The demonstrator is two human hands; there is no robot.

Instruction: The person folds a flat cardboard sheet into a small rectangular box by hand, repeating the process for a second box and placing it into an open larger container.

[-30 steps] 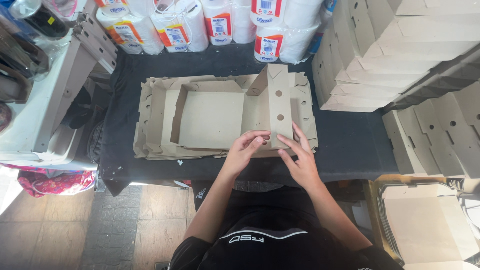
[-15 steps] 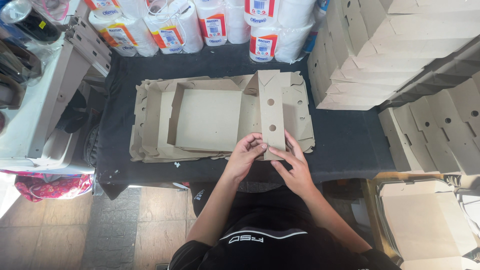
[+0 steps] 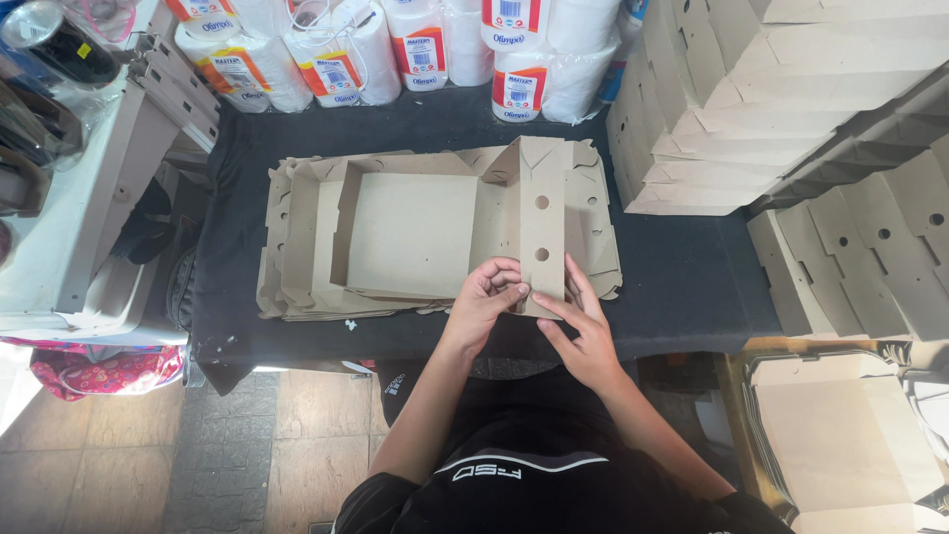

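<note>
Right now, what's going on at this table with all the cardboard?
A person is folding a flat brown cardboard box blank that lies on top of a stack of similar blanks on a dark-covered table. Both hands work at the near end of a raised side flap with two round holes: the left hand pinches its corner, and the right hand presses beside it. Piles of folded boxes stand to the right, and wrapped paper rolls line the far edge.
</note>
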